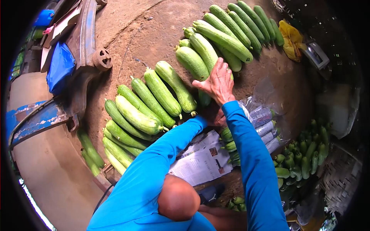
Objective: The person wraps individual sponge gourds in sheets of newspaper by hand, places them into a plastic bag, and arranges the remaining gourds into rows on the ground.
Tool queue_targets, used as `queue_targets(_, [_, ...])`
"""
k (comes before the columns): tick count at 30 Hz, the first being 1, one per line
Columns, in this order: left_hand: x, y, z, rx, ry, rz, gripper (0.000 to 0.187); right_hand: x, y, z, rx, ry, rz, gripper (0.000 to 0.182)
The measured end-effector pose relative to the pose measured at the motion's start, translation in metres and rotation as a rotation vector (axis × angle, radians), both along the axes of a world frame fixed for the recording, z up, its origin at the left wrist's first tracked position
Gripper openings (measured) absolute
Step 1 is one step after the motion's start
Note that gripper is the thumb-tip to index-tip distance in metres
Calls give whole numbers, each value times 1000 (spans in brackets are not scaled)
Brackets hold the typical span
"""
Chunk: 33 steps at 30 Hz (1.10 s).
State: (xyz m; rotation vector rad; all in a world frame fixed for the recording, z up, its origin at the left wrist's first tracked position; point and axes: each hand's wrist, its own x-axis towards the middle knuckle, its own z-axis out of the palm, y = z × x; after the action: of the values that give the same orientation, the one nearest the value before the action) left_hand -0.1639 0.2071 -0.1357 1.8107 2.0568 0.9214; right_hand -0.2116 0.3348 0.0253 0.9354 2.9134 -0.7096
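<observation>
Here the right hand lies flat, fingers spread and pointing away from the person, resting on top of a gourd at the near edge of the far pile of gourds. The fingers are apart and lie over the gourd's rounded side rather than closing around it; the palm covers its near end. The right arm, in a blue sleeve, reaches straight forward from the body.

The left hand sits just behind and below the right hand, mostly hidden by the right wrist and in shadow, so whether its fingers are apart or together cannot be told. Its blue-sleeved arm comes in from the left, crossing over a sheet of newspaper on the ground.

To the left of the right hand lies a second row of gourds. To the right of it, close to the right sleeve, are gourds wrapped in clear plastic, and beyond them a heap of small gourds.
</observation>
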Motion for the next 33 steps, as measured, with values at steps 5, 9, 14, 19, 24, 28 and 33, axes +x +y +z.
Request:
queue_targets(5, [9, 7, 1, 108, 24, 97, 55, -2, -34, 29, -49, -2, 165, 131])
queue_targets(9, [4, 16, 54, -94, -48, 76, 47, -24, -71, 45, 33, 16, 323, 126])
queue_targets(14, [-6, 17, 86, -155, -48, 61, 45, -42, -106, 38, -311, 21, 350, 130])
queue_targets(19, [4, 13, 12, 1, -270, 13, 50, -49, -53, 19, -22, 319, 426, 91])
queue_targets(24, [-9, 22, 60, 81, -46, 52, 40, -54, 112, -21, 459, 139, 81, 87])
queue_targets(28, [-14, 23, 65, -7, -70, 7, 41, -43, 162, -49, 203, 137, 290, 78])
queue_targets(33, [-2, 18, 47, 37, -224, 53, 38, -36, 32, 5, -556, 403, 142, 52])
